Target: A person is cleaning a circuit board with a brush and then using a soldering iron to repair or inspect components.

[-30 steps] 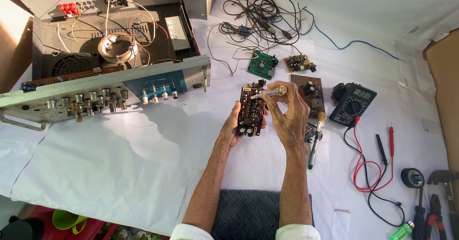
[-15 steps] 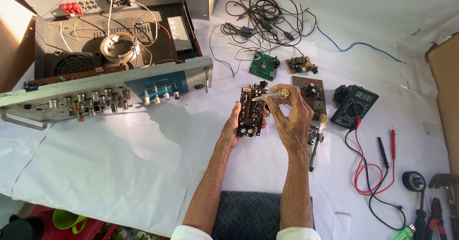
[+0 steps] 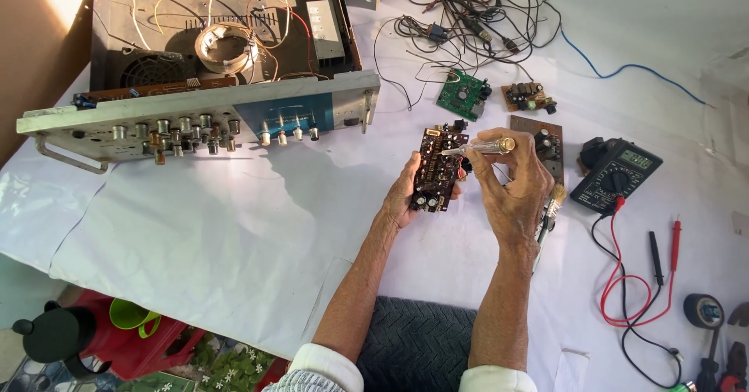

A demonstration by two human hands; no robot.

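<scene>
In the middle of the frame my left hand (image 3: 404,197) is curled around a dark brown circuit board (image 3: 437,170), gripping it by its lower left edge and holding it up off the white table (image 3: 234,228). My right hand (image 3: 511,185) is closed around a clear-handled screwdriver (image 3: 485,147), fingers pressed together on the handle, with the metal tip resting on the upper part of the board.

In the upper left of the frame lies an opened amplifier (image 3: 211,72) with its knobbed front panel tilted toward me and loose wires inside. Above the board, toward the upper middle, a tangle of black cables (image 3: 468,10) spreads over the table, with a small green circuit board (image 3: 462,95) just below it. At the right sits a black multimeter (image 3: 616,173), its red and black probe leads (image 3: 624,283) looping down toward the lower right. A roll of black tape (image 3: 704,311) lies near the lower right corner.
</scene>
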